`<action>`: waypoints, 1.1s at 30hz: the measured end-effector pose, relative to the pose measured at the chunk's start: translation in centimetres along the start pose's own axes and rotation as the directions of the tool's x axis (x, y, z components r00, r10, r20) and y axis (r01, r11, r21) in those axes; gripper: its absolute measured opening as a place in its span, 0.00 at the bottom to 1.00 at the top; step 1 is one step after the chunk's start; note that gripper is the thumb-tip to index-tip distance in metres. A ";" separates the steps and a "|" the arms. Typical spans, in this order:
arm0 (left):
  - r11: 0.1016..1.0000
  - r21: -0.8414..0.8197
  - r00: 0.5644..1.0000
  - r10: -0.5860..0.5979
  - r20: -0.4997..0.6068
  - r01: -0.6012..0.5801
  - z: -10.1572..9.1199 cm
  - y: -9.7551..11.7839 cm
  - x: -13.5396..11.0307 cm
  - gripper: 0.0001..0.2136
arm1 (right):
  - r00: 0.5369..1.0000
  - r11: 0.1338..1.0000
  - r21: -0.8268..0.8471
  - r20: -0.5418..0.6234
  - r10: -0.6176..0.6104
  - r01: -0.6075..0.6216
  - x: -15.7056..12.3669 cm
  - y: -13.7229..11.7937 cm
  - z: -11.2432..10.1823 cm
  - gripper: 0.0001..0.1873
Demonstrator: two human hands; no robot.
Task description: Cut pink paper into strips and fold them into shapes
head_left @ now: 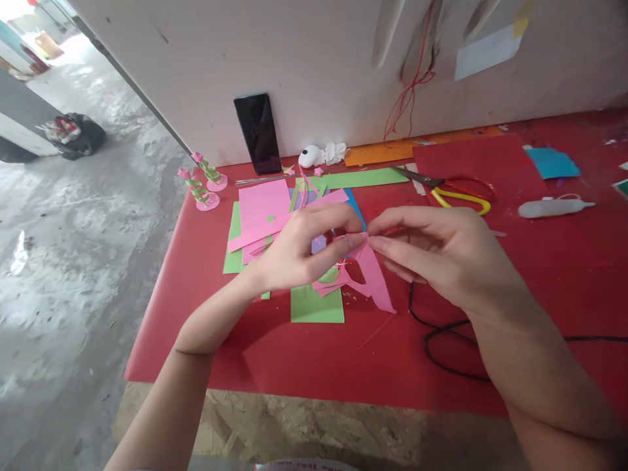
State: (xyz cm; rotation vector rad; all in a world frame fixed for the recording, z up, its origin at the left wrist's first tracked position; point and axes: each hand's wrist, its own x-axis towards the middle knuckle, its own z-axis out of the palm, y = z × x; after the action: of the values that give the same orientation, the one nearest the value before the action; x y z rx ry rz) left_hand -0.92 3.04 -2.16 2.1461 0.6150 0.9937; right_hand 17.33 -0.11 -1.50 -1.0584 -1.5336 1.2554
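Note:
My left hand [304, 252] and my right hand [436, 252] meet over the middle of the red table [304, 353], fingertips pinched together on a small piece of pink paper [375, 278] that hangs down between them. Under the hands lie loose sheets of pink paper [262, 206] and green paper [316, 306], with cut pink scraps beside them. Both hands are closed on the pink piece.
Scissors [456, 191] with red and yellow handles lie to the right at the back, near a glue bottle [552, 207]. Two pink paper flowers [203, 186] stand at the left back corner. A black phone [258, 133] leans on the wall. A black cable [441, 340] runs under my right wrist.

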 end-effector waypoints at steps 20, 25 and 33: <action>0.964 -0.238 0.993 -0.118 0.007 0.116 0.0 0.4 0.1 0.19 | 0.982 0.995 0.061 0.170 -0.086 0.076 0.1 0.1 -0.4 0.14; 0.968 -0.237 0.997 -0.074 0.029 0.079 -0.1 0.6 0.1 0.16 | 0.967 0.984 0.088 0.195 -0.167 0.152 0.0 0.2 -0.2 0.14; 0.933 -0.339 0.992 -0.094 0.087 0.118 -0.2 0.0 -0.3 0.11 | 0.961 0.961 0.220 0.184 -0.207 0.165 0.1 1.0 -0.2 0.13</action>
State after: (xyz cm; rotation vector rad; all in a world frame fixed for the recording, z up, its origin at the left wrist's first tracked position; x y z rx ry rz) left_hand -1.22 2.92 -2.18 1.8109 0.4787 0.8910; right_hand 17.57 0.16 -2.47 -0.6521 -1.5793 1.3868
